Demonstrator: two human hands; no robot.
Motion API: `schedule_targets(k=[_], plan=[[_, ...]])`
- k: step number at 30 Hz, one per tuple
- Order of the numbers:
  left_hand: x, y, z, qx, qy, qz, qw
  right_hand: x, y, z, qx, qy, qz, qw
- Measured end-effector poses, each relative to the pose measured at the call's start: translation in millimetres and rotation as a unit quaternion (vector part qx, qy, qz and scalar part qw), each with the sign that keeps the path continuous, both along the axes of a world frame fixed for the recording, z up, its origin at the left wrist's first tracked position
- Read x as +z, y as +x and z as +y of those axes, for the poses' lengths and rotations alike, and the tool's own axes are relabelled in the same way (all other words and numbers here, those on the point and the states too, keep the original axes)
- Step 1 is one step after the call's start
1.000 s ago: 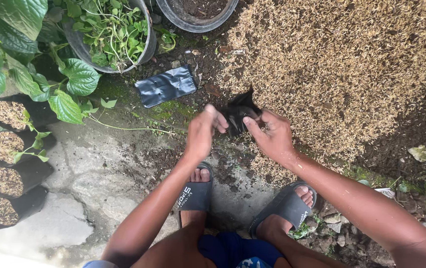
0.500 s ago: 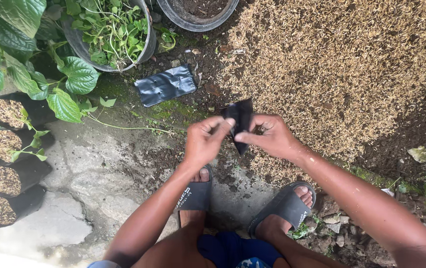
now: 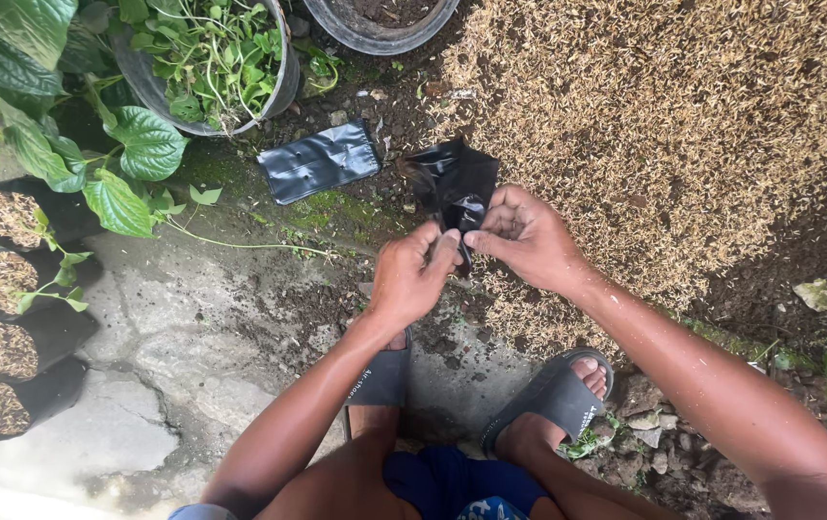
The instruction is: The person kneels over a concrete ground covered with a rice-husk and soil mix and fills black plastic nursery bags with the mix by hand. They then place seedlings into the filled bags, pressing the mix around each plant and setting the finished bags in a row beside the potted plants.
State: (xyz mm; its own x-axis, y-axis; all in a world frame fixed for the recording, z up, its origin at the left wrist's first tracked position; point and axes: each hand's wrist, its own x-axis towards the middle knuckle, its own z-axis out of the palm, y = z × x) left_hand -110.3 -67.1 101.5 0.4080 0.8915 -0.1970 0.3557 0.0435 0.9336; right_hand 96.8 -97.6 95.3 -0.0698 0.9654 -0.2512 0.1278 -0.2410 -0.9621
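Seen from above, a squatting person's feet in dark slide sandals rest on damp ground at the near edge. Just beyond them, the left hand and right hand meet, each grip pinching the lower edge of a crumpled black plastic bag held above the soil. To the left, four filled black seedling bags stand in a row. Farther off lies a flat empty black bag, a heap of tan rice husk to its right, and a leafy pot at the far left.
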Motion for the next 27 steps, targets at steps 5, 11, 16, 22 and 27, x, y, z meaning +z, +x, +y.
schedule_targets(k=[5,11,16,22,27], plan=[[-5,-20,16,0.071,0.016,0.030,0.997,10,23,10,-0.020,-0.088,-0.117,0.989],[4,-40,31,-0.061,0.294,0.127,0.945,46,33,16,-0.049,0.192,-0.144,0.969],[7,-33,30,-0.153,0.332,0.139,0.920,78,26,32,0.081,0.163,-0.224,0.958],[4,-33,25,-0.198,0.389,0.117,0.892,64,17,51,0.218,-0.138,-0.295,0.920],[3,-40,24,-0.215,0.387,0.110,0.890,43,3,39,0.245,-0.021,-0.087,0.965]])
